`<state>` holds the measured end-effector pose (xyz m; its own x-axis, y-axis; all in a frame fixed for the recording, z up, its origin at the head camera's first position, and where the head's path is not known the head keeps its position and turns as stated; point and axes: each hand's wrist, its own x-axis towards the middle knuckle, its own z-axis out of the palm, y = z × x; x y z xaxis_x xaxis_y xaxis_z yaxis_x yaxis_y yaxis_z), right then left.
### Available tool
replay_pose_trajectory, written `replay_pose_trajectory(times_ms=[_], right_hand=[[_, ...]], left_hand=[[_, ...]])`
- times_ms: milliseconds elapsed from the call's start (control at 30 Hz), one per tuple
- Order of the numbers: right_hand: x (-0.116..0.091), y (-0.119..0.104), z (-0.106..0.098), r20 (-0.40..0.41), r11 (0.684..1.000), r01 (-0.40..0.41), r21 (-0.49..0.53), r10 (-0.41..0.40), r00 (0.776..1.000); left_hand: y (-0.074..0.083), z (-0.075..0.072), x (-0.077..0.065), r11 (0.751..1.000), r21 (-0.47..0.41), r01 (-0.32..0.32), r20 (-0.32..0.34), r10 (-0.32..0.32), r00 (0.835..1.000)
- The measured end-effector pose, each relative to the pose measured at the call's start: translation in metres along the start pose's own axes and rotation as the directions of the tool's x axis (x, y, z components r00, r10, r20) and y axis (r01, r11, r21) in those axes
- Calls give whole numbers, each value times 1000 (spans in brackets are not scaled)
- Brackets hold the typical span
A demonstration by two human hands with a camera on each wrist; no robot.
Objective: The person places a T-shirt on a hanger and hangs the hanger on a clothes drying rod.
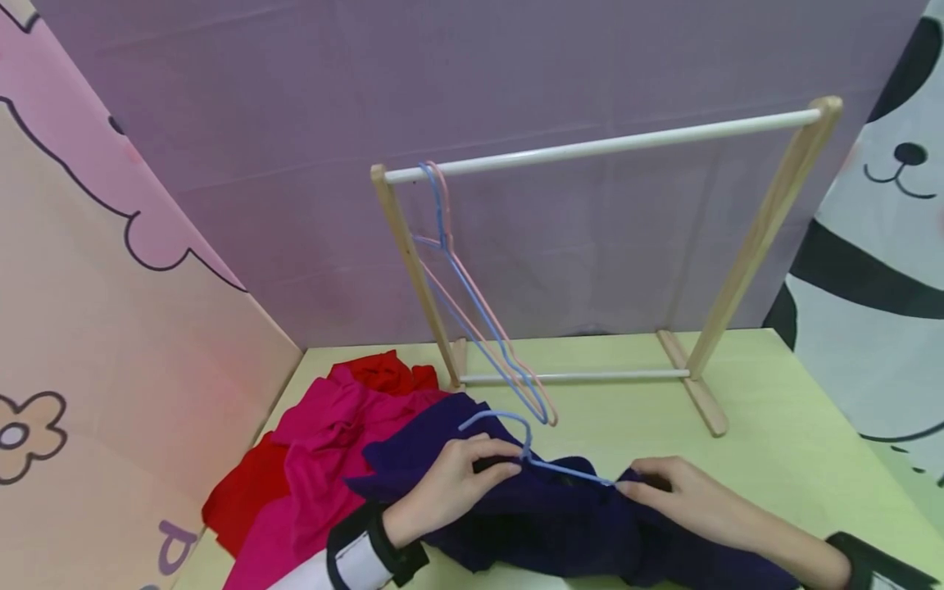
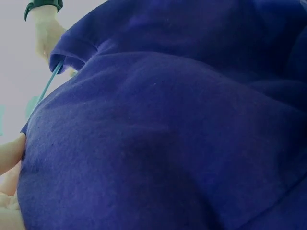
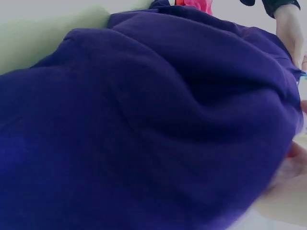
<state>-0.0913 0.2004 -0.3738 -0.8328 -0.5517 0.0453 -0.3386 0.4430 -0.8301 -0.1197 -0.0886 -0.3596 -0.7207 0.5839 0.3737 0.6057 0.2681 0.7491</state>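
Observation:
A dark navy garment [image 1: 531,533] lies bunched on the table beneath both hands, its kind unclear from the folds. A light blue clothes hanger [image 1: 568,470] lies partly inside it, with its hook standing out to the upper left. My left hand [image 1: 460,483] pinches the hanger at the base of its hook, its thumb also against the fabric edge in the left wrist view. At the hanger's right end, my right hand [image 1: 686,500] pinches the garment's edge. Cloth [image 3: 144,124] fills most of the right wrist view and hides part of the right fingers.
Behind stands a wooden rack with a white rail [image 1: 605,148]. A blue hanger [image 1: 472,288] and a pink hanger [image 1: 509,340] hang at its left end. Pink cloth [image 1: 324,459] and red cloth [image 1: 247,492] are heaped at the left, by the side wall.

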Motion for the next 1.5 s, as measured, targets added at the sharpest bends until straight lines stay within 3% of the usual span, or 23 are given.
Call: replay_pose_trajectory(times_ms=[233,400,533,733,1067,1300,1433,1500], right_hand=[[0,6,4,78,990,137,38,-140,987],[-6,10,5,-26,980,198,-28,-199,980],[-14,12,0,-120,985,151,-78,-160,980],[-31,18,-15,-139,995,26,-96,-39,990],[-61,26,-39,-155,991,44,-130,-64,986],[-77,27,-57,-135,983,-70,-172,47,990],[-87,27,-68,-210,975,-47,-219,0,978],[-93,26,-73,-281,963,-41,-265,-36,959]], left_hand=[[0,2,1,1000,10,-10,1,10,1000],[0,2,1,1000,9,12,8,-12,1000],[0,1,-2,998,-8,57,26,-57,998],[2,-2,-6,988,-52,149,82,-144,986],[-3,-3,-8,982,-48,182,205,-169,964],[-7,-2,-8,991,-3,135,253,-130,959],[-12,-3,-9,994,15,112,249,-112,962],[-14,-3,-9,995,22,99,240,-101,966]])
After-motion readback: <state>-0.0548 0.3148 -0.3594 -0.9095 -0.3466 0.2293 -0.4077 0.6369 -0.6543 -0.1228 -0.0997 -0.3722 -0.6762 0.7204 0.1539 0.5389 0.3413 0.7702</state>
